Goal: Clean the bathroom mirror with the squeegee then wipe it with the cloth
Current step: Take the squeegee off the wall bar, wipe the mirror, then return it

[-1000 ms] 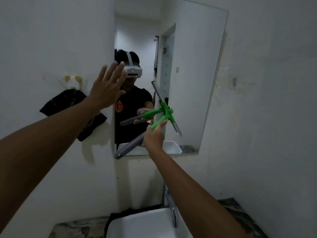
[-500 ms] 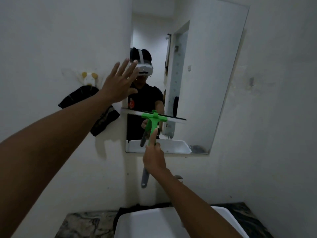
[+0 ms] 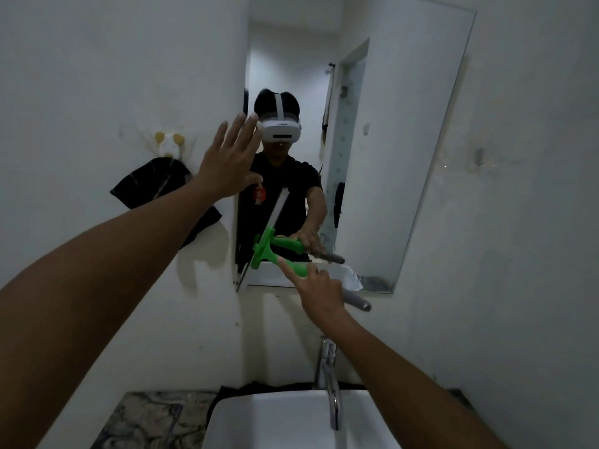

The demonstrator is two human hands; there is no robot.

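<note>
Against the mirror (image 3: 389, 150), right hand (image 3: 319, 291) fingers clasping squeegee (image 3: 264, 251), blade near-vertical, handle rightward.

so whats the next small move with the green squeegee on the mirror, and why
Probably draw the green-handled squeegee rightward across the wall mirror: the right hand holds it with the blade near-vertical at the lower left edge, and the glass to its right looks unswept.
</note>
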